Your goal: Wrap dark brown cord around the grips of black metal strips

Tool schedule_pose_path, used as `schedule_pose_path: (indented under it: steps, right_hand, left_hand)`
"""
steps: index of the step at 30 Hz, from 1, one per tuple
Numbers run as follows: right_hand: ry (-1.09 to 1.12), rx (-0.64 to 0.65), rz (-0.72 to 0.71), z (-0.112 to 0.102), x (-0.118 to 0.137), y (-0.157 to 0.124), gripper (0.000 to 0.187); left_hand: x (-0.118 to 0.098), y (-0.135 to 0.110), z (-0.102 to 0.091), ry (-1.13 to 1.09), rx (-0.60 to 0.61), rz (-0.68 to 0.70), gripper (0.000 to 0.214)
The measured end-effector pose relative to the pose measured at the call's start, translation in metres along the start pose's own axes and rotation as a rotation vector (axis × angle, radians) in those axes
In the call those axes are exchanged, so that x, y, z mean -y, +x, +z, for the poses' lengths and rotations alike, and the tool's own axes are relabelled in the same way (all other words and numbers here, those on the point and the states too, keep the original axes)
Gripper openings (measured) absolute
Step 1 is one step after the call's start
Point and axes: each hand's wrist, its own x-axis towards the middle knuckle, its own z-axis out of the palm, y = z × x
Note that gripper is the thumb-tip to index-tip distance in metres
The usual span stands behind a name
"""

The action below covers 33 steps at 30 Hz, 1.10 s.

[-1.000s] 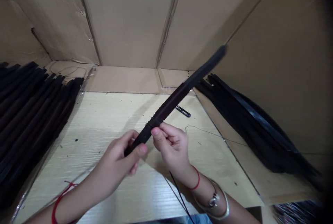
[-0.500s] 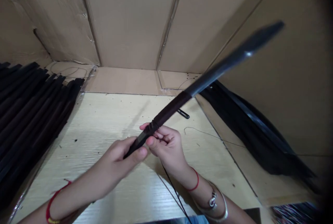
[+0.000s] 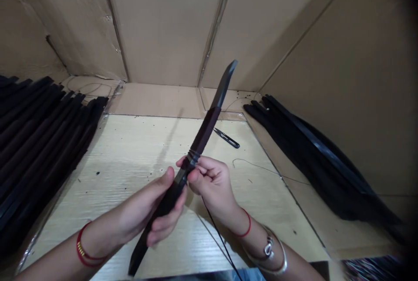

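Grip closed, the left hand [image 3: 143, 207] holds the dark strip [image 3: 170, 198] tilted above the surface [image 3: 130, 154] while the right hand [image 3: 214, 185] pinches it just below the coils [image 3: 193, 154] — if that pinch eases, the thread [image 3: 214, 224] hanging below could lose tension and let the coils slip.

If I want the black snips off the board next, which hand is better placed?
Probably the right hand: it is nearer the black snips and seems only to pinch the dark strip. The left hand has a fuller grip nearer the body, so could likely support the strip alone.
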Motion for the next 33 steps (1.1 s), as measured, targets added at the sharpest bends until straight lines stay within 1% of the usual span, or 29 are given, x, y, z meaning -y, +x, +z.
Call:
schedule_pose_path:
  steps: [2,3,4,5,7,8,9,10,11,12,13,14,15,17,18,19,20,22,24,27,30,31,33]
  right_hand:
    - [-0.045,-0.052,-0.021,-0.001,-0.002,0.0,0.03]
    - [-0.062,-0.058,-0.012,-0.001,-0.003,0.0,0.033]
    - [-0.059,-0.044,0.005,-0.002,-0.003,0.0,0.034]
    - [-0.04,-0.013,0.022,-0.002,-0.003,0.0,0.033]
    - [-0.009,0.05,0.048,-0.002,-0.001,0.0,0.033]
    - [-0.019,0.048,0.037,-0.002,0.0,-0.001,0.033]
    - [-0.054,0.022,0.008,-0.001,0.001,-0.001,0.034]
    - [-0.104,-0.014,-0.031,0.0,0.003,-0.001,0.033]
    - [-0.151,-0.041,-0.068,0.001,0.004,-0.001,0.03]
    - [-0.175,-0.049,-0.097,0.002,0.006,-0.001,0.027]
    - [-0.17,-0.028,-0.106,0.002,0.006,-0.001,0.023]
    - [-0.143,0.02,-0.088,0.002,0.007,-0.001,0.019]
    - [-0.103,0.081,-0.046,0.001,0.007,-0.001,0.019]
    - [-0.036,0.159,0.048,-0.001,0.007,-0.001,0.028]
    - [-0.029,0.16,0.076,-0.001,0.006,-0.002,0.032]
    - [-0.044,0.135,0.081,-0.002,0.005,-0.002,0.034]
    - [-0.075,0.091,0.064,-0.002,0.003,-0.002,0.034]
    - [-0.139,0.013,0.022,-0.001,0.001,-0.001,0.031]
    - [-0.174,-0.016,0.001,0.0,-0.001,0.001,0.028]
    - [-0.208,-0.043,0.001,0.003,0.001,0.005,0.026]
    - [-0.224,-0.118,0.032,0.004,0.004,0.007,0.03]
    - [-0.21,-0.1,0.072,0.004,0.004,0.007,0.032]
    - [-0.153,-0.007,0.164,0.003,0.004,0.007,0.032]
  left_hand:
    - [-0.001,0.0,0.004,0.313,-0.328,0.173,0.044]
    - [-0.001,-0.001,0.005,0.4,-0.444,0.225,0.04]
    - [-0.001,-0.001,0.007,0.405,-0.479,0.223,0.04]
    - [0.0,-0.002,0.007,0.338,-0.438,0.175,0.043]
    - [0.0,-0.003,0.008,0.155,-0.255,0.066,0.053]
    - [0.0,-0.003,0.008,0.112,-0.198,0.044,0.056]
    - [0.0,-0.003,0.008,0.132,-0.195,0.064,0.058]
    - [0.0,-0.003,0.008,0.2,-0.25,0.129,0.057]
    - [-0.001,-0.002,0.008,0.287,-0.336,0.21,0.056]
    - [-0.002,-0.002,0.009,0.356,-0.415,0.272,0.054]
    - [-0.002,-0.002,0.009,0.374,-0.459,0.292,0.053]
    - [-0.003,-0.002,0.01,0.329,-0.448,0.262,0.052]
    - [-0.003,-0.001,0.01,0.226,-0.395,0.193,0.052]
    - [-0.002,0.0,0.009,-0.011,-0.237,0.012,0.053]
    - [-0.001,0.002,0.009,-0.085,-0.188,-0.047,0.055]
    - [0.0,0.003,0.008,-0.114,-0.179,-0.07,0.056]
    - [0.0,0.004,0.007,-0.098,-0.207,-0.059,0.058]
    - [0.0,0.004,0.005,0.02,-0.32,0.023,0.057]
    - [-0.002,0.003,0.004,0.124,-0.416,0.116,0.05]
    - [-0.006,0.002,0.005,0.145,-0.469,0.181,0.041]
    - [-0.006,0.004,0.009,0.154,-0.538,0.246,0.039]
    - [-0.005,0.005,0.01,0.163,-0.566,0.279,0.038]
    - [-0.002,0.007,0.012,0.154,-0.611,0.337,0.037]
